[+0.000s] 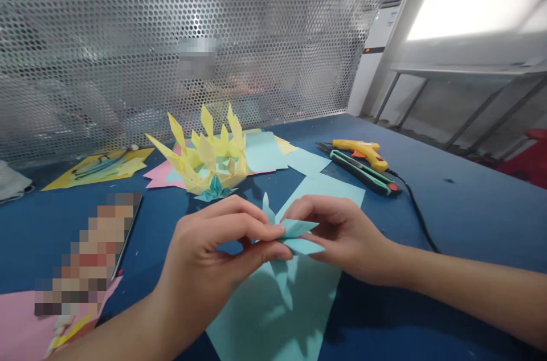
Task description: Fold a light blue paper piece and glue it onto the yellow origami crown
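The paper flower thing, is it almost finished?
Partly. The yellow spiky paper crown already stands on the table with a small teal piece at its base. Both hands, left hand and right hand, pinch a half-folded teal piece. Unfolded teal sheets still lie flat.

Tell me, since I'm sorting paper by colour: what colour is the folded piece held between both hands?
Light teal folded piece, clearest in the head view.

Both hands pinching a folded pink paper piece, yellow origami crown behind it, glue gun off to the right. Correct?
Not quite: the head view shows the folded paper piece is light blue, not pink. The left hand and right hand do pinch it, with the yellow origami crown behind and the glue gun to the right.
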`<action>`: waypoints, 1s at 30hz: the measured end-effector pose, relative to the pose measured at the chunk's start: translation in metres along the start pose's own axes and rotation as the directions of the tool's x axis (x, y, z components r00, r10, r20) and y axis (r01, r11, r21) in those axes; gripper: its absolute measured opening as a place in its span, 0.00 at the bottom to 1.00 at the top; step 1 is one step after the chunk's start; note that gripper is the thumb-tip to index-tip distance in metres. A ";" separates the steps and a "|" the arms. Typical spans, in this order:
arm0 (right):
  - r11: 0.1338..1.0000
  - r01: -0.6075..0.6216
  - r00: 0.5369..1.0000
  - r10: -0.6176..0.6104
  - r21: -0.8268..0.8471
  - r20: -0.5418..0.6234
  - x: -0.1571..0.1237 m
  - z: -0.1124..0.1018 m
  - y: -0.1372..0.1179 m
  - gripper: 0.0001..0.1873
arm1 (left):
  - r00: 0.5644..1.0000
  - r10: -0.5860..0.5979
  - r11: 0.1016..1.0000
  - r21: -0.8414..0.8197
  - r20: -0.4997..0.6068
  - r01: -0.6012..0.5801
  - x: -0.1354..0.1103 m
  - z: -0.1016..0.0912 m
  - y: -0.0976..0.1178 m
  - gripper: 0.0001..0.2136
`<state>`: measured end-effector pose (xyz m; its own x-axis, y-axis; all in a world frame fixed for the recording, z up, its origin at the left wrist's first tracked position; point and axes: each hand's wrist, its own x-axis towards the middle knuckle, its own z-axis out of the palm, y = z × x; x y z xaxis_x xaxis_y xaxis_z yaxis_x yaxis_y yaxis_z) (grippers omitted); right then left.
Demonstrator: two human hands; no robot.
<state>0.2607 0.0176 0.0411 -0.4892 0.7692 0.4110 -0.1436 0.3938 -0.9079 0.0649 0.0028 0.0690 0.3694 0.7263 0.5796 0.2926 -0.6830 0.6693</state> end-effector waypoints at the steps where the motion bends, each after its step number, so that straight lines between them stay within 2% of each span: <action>1: 1.000 0.013 1.000 -0.013 0.003 0.013 -0.001 0.000 0.000 0.01 | 1.000 0.024 1.000 -0.006 -0.001 -0.024 0.000 0.000 -0.001 0.05; 7: 0.999 0.019 0.999 -0.020 0.034 0.041 -0.005 0.000 0.002 0.02 | 1.000 0.030 0.999 -0.017 -0.003 -0.030 0.000 0.000 0.001 0.05; 16: 0.994 0.069 0.995 -0.062 -0.085 0.082 -0.005 -0.004 -0.002 0.07 | 0.992 -0.125 0.988 -0.093 -0.025 0.122 0.000 0.004 0.001 0.04; 24: 0.967 0.096 0.995 -0.085 -0.236 0.055 -0.007 -0.004 -0.003 0.06 | 0.991 -0.132 0.989 -0.075 -0.033 0.130 -0.003 0.006 0.003 0.05; 30: 0.972 0.096 0.995 -0.085 -0.217 0.057 -0.004 -0.003 -0.003 0.03 | 0.994 -0.100 0.994 -0.044 -0.040 0.098 -0.004 0.008 0.000 0.05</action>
<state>0.2658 0.0152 0.0424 -0.5231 0.7031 0.4818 -0.0001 0.5652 -0.8249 0.0706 -0.0008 0.0634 0.3026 0.7936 0.5278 0.2883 -0.6041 0.7430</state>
